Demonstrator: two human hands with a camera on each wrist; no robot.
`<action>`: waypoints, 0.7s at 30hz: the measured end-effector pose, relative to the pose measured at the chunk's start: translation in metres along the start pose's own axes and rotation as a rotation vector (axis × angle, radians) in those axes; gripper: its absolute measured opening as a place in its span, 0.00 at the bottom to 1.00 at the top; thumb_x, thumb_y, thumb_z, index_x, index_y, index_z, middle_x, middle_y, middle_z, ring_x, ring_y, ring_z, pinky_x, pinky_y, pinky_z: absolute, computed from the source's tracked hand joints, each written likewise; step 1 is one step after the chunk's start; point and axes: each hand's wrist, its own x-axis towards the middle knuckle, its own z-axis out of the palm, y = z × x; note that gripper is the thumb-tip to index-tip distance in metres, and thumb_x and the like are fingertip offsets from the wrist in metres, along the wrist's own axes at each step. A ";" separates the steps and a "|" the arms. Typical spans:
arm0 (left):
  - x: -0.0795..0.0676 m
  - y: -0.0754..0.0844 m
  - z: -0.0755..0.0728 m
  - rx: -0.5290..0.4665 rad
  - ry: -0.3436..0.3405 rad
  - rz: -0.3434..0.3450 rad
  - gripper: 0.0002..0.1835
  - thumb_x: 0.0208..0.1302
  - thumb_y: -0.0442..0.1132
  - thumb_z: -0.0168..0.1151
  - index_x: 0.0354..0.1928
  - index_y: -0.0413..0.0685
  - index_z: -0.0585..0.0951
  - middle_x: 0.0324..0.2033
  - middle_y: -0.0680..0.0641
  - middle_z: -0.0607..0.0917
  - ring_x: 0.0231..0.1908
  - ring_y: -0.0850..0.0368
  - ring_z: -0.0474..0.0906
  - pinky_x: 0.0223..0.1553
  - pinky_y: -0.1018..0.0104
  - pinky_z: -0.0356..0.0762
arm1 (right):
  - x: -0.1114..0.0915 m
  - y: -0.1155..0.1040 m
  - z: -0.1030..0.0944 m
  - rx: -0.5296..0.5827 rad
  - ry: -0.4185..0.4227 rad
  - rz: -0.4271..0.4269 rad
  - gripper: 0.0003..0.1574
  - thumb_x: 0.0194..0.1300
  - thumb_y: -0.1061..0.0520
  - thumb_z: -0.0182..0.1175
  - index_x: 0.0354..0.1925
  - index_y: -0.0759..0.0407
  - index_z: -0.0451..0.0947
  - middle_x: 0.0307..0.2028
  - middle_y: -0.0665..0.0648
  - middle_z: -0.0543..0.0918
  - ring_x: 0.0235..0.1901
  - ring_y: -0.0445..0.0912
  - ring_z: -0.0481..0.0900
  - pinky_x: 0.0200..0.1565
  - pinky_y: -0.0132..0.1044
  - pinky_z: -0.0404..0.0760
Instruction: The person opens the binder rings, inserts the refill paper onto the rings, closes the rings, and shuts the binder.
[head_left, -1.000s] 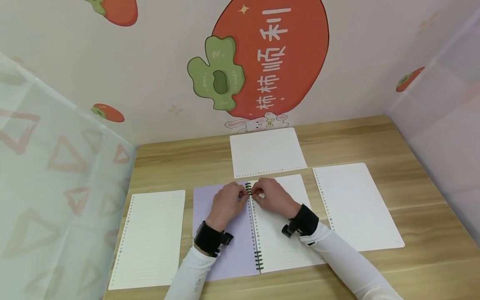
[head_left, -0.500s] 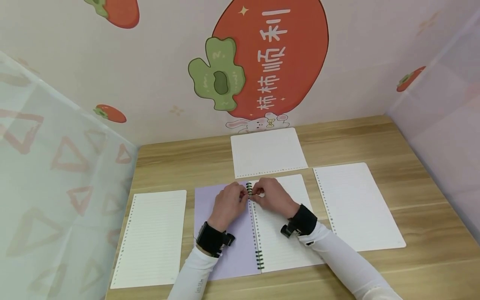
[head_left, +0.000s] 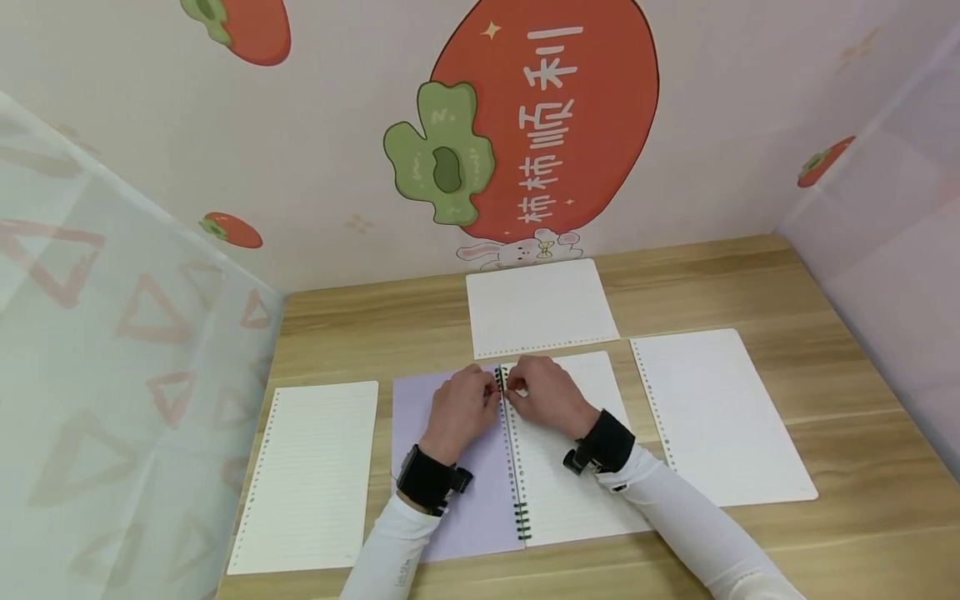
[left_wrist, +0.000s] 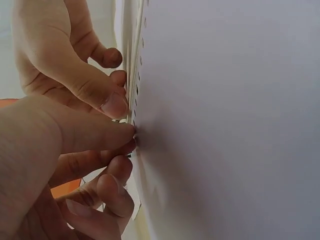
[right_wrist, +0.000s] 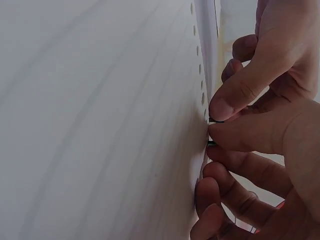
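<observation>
Lying open is a loose-leaf notebook, with a lilac cover (head_left: 472, 492) on the left and a ruled white page (head_left: 577, 492) on the right. Short dark green binder rings join the punched edges at the top (head_left: 501, 377) and near the bottom (head_left: 522, 521). My left hand (head_left: 459, 412) pinches the upper binder ring from the cover side, its thumb and index finger at the holes. Opposite it, my right hand (head_left: 551, 398) pinches the same ring from the page side. In the right wrist view, dark ring ends (right_wrist: 212, 143) show between the fingertips; the rest is covered.
Loose punched sheets lie around the notebook: a ruled one (head_left: 307, 475) at left, one (head_left: 723, 417) at right and one (head_left: 542, 307) behind. The wooden table (head_left: 690, 275) meets a printed backdrop (head_left: 322, 150) at the back and sides.
The head view has shifted slightly. Both hands stay at the upper binder ring, with only small finger movements; the notebook and sheets keep their places.
</observation>
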 end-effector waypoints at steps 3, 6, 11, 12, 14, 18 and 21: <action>-0.002 0.000 -0.001 0.018 0.007 -0.002 0.06 0.65 0.41 0.67 0.29 0.53 0.86 0.27 0.55 0.76 0.20 0.62 0.69 0.19 0.67 0.68 | -0.002 -0.002 -0.002 -0.015 -0.025 0.024 0.05 0.60 0.56 0.69 0.27 0.50 0.85 0.27 0.46 0.76 0.27 0.39 0.73 0.27 0.35 0.75; -0.006 0.001 -0.004 0.027 0.014 -0.002 0.06 0.66 0.41 0.66 0.30 0.54 0.87 0.27 0.55 0.77 0.20 0.62 0.70 0.19 0.67 0.69 | -0.006 -0.004 -0.005 -0.036 -0.041 0.038 0.04 0.62 0.55 0.69 0.30 0.52 0.86 0.28 0.46 0.76 0.29 0.40 0.73 0.28 0.36 0.75; -0.021 0.003 -0.012 -0.082 -0.051 -0.004 0.05 0.66 0.43 0.65 0.33 0.57 0.88 0.29 0.60 0.79 0.25 0.65 0.73 0.24 0.67 0.72 | -0.021 -0.009 -0.014 -0.019 -0.059 0.032 0.04 0.63 0.56 0.69 0.37 0.54 0.88 0.32 0.46 0.80 0.33 0.39 0.77 0.34 0.37 0.79; -0.026 0.004 -0.013 -0.115 -0.077 0.002 0.05 0.66 0.43 0.65 0.33 0.58 0.88 0.29 0.61 0.80 0.26 0.65 0.74 0.26 0.67 0.73 | -0.026 -0.010 -0.016 -0.009 -0.067 0.028 0.05 0.64 0.57 0.69 0.38 0.54 0.89 0.32 0.46 0.81 0.33 0.39 0.77 0.34 0.37 0.79; -0.036 0.004 -0.015 -0.181 -0.135 0.023 0.04 0.66 0.43 0.66 0.35 0.59 0.88 0.31 0.62 0.81 0.29 0.66 0.75 0.30 0.67 0.74 | -0.036 -0.012 -0.019 0.015 -0.086 0.008 0.06 0.65 0.58 0.68 0.40 0.55 0.89 0.33 0.45 0.82 0.33 0.38 0.78 0.35 0.36 0.79; -0.058 0.005 -0.015 -0.243 -0.236 0.107 0.03 0.67 0.44 0.67 0.39 0.58 0.89 0.32 0.63 0.81 0.32 0.66 0.75 0.36 0.68 0.75 | -0.057 -0.015 -0.020 0.094 -0.142 -0.086 0.07 0.67 0.61 0.65 0.40 0.54 0.89 0.34 0.45 0.83 0.33 0.36 0.77 0.36 0.33 0.79; -0.073 0.007 -0.013 -0.261 -0.282 0.175 0.04 0.66 0.45 0.69 0.40 0.58 0.89 0.33 0.63 0.82 0.34 0.68 0.77 0.40 0.66 0.76 | -0.073 -0.017 -0.017 0.183 -0.229 -0.179 0.08 0.69 0.61 0.64 0.41 0.53 0.89 0.35 0.44 0.84 0.33 0.34 0.77 0.36 0.29 0.78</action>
